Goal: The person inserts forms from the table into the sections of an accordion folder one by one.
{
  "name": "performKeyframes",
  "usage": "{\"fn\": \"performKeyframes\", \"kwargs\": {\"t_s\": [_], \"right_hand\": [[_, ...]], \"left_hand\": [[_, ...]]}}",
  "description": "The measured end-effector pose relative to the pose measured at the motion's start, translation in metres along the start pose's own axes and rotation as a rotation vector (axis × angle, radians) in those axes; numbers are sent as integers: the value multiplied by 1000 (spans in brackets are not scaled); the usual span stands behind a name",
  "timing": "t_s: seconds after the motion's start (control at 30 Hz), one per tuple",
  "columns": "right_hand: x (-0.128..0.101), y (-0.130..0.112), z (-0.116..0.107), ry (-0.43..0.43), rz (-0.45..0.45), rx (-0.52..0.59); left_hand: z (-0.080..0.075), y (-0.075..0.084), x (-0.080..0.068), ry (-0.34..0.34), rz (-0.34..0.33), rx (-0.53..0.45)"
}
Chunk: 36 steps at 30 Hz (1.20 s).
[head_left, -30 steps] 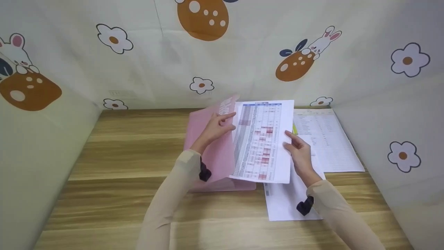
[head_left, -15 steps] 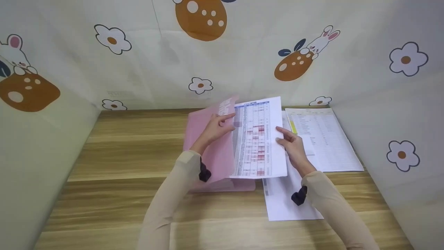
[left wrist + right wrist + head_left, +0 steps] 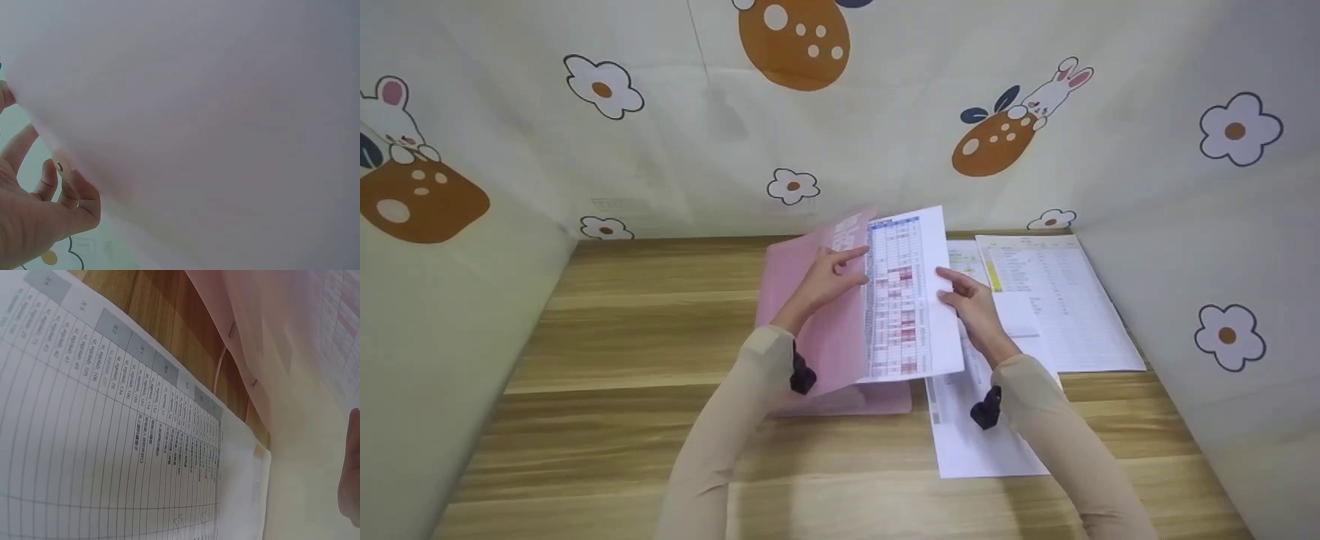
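My left hand (image 3: 832,279) pinches the raised front cover of a pink plastic document folder (image 3: 810,330), holding it tilted up from the table. In the left wrist view the pale cover (image 3: 225,129) fills most of the picture, and the left hand's fingers (image 3: 84,199) grip its edge beside a small metal snap. My right hand (image 3: 971,304) pinches the right edge of a printed sheet (image 3: 915,300) with a table marked in red cells. The sheet's left part is hidden behind the folder cover. In the right wrist view, part of the right hand (image 3: 350,472) shows at the right edge.
Other printed sheets lie on the wooden table (image 3: 622,337): one at the back right (image 3: 1080,322), another sheet (image 3: 982,454) partly under my right forearm. A patterned curtain (image 3: 682,150) stands behind and on both sides.
My right hand has moved left with the printed sheet, so more of the sheet is behind the folder cover. The left hand and the folder have stayed in place.
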State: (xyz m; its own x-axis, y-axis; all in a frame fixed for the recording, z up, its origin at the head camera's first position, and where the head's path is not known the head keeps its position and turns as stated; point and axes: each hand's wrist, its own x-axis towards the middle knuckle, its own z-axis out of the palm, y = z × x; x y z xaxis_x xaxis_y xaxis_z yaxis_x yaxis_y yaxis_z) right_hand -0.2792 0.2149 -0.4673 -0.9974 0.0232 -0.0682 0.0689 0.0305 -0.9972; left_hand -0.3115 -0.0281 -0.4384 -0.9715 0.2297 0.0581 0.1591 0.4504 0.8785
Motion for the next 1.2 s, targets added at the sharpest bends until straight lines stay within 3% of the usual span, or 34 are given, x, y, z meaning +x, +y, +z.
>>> {"fn": "performKeyframes", "kwargs": {"t_s": [0.57,0.8,1.2], "right_hand": [[7,6,27,-57,12,-19],[3,4,25,-51,-3,-65],[-28,-4,4,-301,-101,-243]], "left_hand": [[3,-1,1,0,-12,-4],[4,0,1,2,-12,-2],[3,1,1,13,-2,-4]]}}
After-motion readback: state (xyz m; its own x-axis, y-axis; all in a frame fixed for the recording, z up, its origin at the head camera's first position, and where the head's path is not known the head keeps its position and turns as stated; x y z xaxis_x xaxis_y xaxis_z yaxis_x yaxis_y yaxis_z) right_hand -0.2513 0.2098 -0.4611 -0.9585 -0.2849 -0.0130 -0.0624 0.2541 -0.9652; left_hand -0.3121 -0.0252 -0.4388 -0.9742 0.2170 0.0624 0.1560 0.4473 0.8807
